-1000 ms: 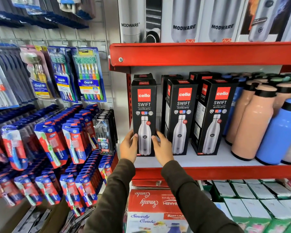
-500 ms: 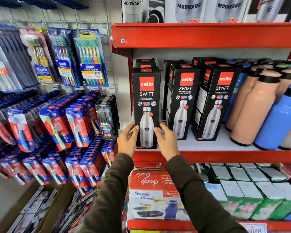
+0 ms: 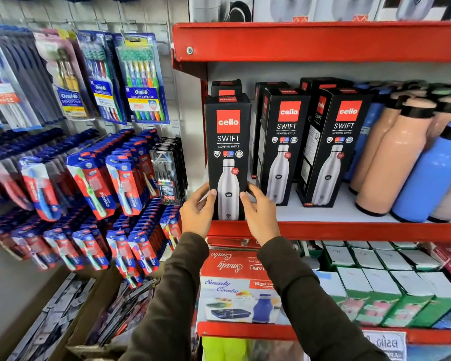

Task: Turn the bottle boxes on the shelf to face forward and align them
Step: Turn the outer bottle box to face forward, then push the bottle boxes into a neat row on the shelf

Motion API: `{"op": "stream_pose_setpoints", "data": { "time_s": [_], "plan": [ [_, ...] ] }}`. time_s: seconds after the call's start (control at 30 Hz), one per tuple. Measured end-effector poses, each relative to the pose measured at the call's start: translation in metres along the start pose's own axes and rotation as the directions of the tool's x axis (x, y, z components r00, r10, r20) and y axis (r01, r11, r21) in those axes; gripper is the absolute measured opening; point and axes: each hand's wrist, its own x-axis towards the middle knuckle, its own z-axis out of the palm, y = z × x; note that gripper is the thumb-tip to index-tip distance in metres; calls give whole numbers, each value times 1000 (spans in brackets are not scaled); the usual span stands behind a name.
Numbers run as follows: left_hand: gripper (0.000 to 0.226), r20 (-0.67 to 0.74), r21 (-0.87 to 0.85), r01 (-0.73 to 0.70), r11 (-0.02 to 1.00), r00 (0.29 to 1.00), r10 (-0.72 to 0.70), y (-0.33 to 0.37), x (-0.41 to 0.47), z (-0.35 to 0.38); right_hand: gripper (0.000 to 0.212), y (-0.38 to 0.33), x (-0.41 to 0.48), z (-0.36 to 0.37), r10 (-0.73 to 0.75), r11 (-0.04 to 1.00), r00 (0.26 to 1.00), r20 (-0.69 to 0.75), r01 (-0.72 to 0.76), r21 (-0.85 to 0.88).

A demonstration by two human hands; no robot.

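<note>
Three black Cello Swift bottle boxes stand in the front row on the red shelf. The left box faces straight forward at the shelf's front edge. My left hand grips its lower left side and my right hand its lower right side. The middle box and the right box sit further back, turned slightly so their left sides show. More black boxes stand behind them, mostly hidden.
Peach bottles and blue bottles crowd the shelf's right end. Toothbrush packs hang on the wall at left. A red shelf is overhead. Below lie a Smarty Combo box and green-and-white boxes.
The left box has come forward to the shelf's front edge between both hands. The view has tilted down a little.
</note>
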Motion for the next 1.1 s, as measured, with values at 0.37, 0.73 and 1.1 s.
{"op": "stream_pose_setpoints", "data": {
  "time_s": [0.37, 0.73, 1.1],
  "plan": [
    [36, -340, 68, -41, 997, 938, 62, 4, -28, 29, 37, 3, -6, -27, -33, 999, 999, -43, 34, 24],
    [35, -80, 171, -327, 929, 936, 344, 30, -62, 136, 47, 29, 19, -96, -25, 999, 988, -151, 28, 20],
    [51, -93, 116, 167, 979, 983, -157, 29, 5, 176, 56, 43, 69, -98, 214, 976, 977, -16, -213, 45]
  ]
}}
